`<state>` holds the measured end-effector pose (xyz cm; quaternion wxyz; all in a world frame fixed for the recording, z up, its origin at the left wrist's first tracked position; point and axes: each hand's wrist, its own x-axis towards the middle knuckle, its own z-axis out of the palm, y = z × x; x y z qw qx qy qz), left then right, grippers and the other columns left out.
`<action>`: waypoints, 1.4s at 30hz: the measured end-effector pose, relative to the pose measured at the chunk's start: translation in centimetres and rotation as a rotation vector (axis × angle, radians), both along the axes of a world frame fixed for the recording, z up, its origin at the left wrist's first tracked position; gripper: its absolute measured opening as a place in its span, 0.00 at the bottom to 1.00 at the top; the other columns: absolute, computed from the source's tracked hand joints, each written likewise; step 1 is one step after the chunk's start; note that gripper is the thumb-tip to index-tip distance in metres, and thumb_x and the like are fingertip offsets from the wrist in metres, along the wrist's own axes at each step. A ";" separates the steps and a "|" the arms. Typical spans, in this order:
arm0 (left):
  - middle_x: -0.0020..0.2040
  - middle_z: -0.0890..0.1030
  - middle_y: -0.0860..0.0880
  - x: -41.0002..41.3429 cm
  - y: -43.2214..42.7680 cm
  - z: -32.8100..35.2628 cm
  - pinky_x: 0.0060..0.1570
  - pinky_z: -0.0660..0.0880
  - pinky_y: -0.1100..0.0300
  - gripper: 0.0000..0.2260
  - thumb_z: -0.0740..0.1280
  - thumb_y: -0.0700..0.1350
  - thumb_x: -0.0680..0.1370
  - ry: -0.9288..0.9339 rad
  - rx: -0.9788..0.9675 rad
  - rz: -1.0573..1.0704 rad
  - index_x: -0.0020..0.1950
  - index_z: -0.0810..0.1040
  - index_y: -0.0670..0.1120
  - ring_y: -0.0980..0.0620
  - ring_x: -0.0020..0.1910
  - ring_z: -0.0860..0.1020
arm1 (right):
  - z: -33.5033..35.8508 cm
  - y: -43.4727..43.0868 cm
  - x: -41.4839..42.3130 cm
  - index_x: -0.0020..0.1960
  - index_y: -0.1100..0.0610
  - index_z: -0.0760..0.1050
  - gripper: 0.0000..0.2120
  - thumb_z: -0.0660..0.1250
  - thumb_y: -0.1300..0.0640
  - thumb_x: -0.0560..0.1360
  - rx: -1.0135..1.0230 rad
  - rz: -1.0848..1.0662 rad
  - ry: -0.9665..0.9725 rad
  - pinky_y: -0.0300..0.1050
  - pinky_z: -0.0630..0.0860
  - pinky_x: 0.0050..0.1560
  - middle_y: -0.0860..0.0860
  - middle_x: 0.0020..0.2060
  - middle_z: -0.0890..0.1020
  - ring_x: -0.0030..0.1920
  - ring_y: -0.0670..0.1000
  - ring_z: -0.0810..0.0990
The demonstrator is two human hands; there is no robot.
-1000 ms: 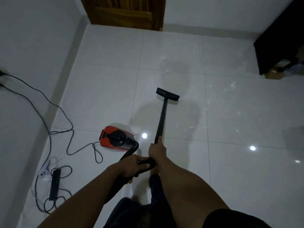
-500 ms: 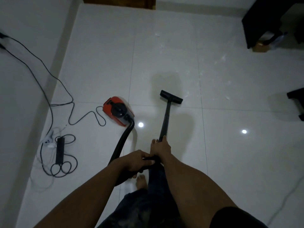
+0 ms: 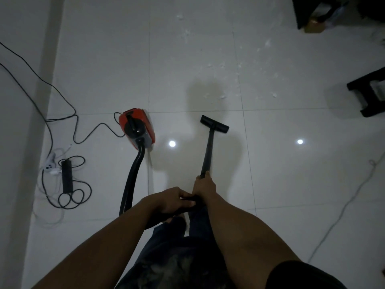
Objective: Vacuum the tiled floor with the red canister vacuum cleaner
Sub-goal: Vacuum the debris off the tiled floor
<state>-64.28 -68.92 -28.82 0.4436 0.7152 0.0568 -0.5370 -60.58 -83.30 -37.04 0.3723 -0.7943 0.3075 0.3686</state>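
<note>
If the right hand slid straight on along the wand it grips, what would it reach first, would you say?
The right hand points down the wand toward the floor head, so it would meet that head first. Past it lie bare tile, then white debris; depth is hard to judge.

floor [image 3: 270,174]: the glossy white tiles under you mirror two lamps.
vacuum cleaner [image 3: 136,128]: its shiny red plastic shell has a glossy black top.
hose [image 3: 133,176]: smooth black with a slight sheen.
wand [image 3: 208,151]: the matt black tube you grip.
floor head [image 3: 214,124]: matt black plastic.
trousers [image 3: 177,257]: your dark, coarse cloth.
</note>
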 end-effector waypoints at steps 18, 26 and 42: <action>0.36 0.80 0.44 8.9 -13.4 -2.6 0.32 0.78 0.50 0.24 0.65 0.59 0.80 0.052 -0.039 0.224 0.74 0.70 0.55 0.47 0.26 0.78 | -0.9 -12.1 13.0 0.81 0.52 0.43 0.35 0.57 0.60 0.80 -0.127 0.375 0.051 0.44 0.70 0.43 0.61 0.65 0.73 0.55 0.57 0.77; 0.34 0.81 0.49 14.5 -18.3 -2.1 0.26 0.73 0.66 0.20 0.62 0.55 0.83 0.029 -0.024 0.302 0.75 0.71 0.52 0.56 0.23 0.78 | -2.1 -15.5 19.0 0.81 0.50 0.46 0.34 0.57 0.61 0.79 -0.197 0.532 -0.012 0.51 0.75 0.51 0.60 0.63 0.74 0.58 0.59 0.77; 0.40 0.81 0.41 23.7 -14.6 -2.8 0.27 0.77 0.60 0.24 0.62 0.56 0.83 0.076 -0.024 0.335 0.78 0.66 0.51 0.49 0.26 0.78 | -2.5 -11.1 28.8 0.80 0.49 0.46 0.36 0.57 0.62 0.77 -0.167 0.667 -0.035 0.54 0.77 0.55 0.60 0.63 0.74 0.57 0.59 0.78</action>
